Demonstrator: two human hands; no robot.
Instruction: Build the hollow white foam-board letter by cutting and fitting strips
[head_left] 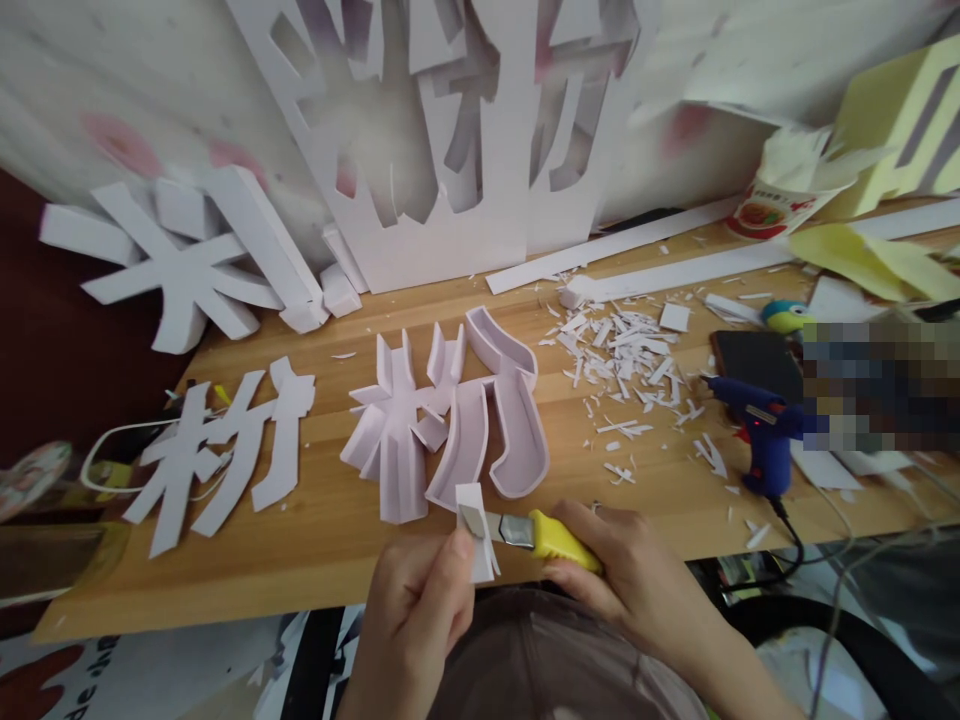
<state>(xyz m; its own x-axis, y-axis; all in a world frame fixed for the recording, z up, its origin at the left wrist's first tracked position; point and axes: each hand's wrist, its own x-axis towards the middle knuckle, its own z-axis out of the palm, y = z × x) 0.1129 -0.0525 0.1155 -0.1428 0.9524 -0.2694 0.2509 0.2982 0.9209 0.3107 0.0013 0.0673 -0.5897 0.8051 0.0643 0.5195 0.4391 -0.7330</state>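
Note:
My left hand pinches a small white foam board strip upright at the table's front edge. In my right hand is a yellow utility knife, its blade extended leftward and touching the strip; a thin sliver stands away from the strip's right side. Just beyond the hands lies a hollow white foam character with raised walls, open side up. Left of it rests a flat white character cutout in several pieces.
White scraps litter the table right of centre. A blue glue gun with a cord stands at the right. Behind are a large cut-out white board, a leaning 3D character, long strips and a paper cup.

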